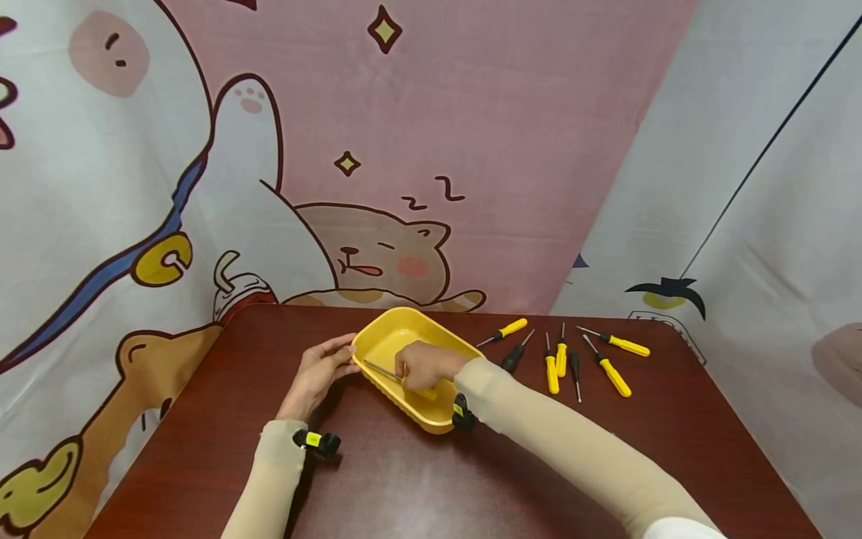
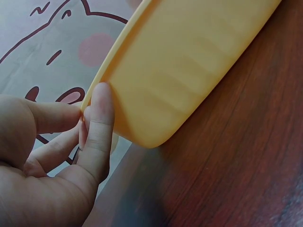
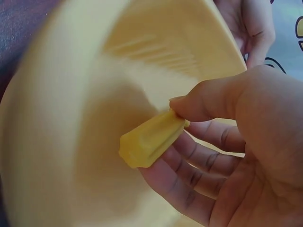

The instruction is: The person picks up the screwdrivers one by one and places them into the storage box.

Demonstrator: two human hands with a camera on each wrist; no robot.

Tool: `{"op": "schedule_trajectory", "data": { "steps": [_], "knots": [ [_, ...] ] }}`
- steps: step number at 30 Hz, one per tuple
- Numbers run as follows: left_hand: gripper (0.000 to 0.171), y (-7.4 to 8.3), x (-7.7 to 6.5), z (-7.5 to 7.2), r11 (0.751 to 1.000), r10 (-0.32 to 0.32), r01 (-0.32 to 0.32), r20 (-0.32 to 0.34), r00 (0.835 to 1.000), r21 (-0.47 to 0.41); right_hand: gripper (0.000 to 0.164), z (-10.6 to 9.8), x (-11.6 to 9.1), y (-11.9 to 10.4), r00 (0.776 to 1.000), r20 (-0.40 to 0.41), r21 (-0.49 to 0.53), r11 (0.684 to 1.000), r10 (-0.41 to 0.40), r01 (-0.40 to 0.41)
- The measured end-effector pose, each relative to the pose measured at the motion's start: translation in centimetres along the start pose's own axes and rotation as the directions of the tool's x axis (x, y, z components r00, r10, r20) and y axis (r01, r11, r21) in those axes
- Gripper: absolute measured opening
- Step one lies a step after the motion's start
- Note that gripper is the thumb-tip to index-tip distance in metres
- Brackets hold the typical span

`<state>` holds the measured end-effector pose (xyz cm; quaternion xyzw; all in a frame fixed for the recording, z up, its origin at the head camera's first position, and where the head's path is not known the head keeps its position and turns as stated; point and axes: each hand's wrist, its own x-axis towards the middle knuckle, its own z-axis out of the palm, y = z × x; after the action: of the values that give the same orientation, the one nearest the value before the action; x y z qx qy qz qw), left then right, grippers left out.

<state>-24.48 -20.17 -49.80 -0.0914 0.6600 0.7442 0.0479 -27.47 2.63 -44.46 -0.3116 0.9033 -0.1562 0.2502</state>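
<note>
Desk: red-brown
Screwdriver: yellow faceted handle, metal shaft
Right grip: pinching handle
Left grip: pinching tray rim

Head view forward, down; wrist views close: left faces outside, right inside of shared tray.

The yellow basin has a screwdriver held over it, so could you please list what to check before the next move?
1. Right hand gripping the screwdriver by its handle: ok.
2. Left hand pinching the yellow basin's rim: ok.
3. Screwdriver handle over the basin's interior: ok.
4. Screwdriver tip clear of the basin wall: cannot tell.
5. Right hand free: not ok, occupied.
6. Other screwdrivers visible on the table: ok, seven.
</note>
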Motion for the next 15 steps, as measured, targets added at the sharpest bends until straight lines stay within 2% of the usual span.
{"op": "schedule_trajectory", "data": {
  "steps": [7,15],
  "knots": [
    [0.038,-0.1,0.1,-0.1,1.000,0.006,-0.006,0.002,1.000,0.006,0.011,0.6,0.5,-0.1,0.999,0.031,0.005,1.000,0.007,-0.007],
    [0.038,-0.2,0.1,-0.1,1.000,0.008,-0.008,0.003,1.000,0.009,0.011,1.1,0.6,-0.5,0.999,0.041,-0.014,1.000,0.023,-0.022]
  ]
}}
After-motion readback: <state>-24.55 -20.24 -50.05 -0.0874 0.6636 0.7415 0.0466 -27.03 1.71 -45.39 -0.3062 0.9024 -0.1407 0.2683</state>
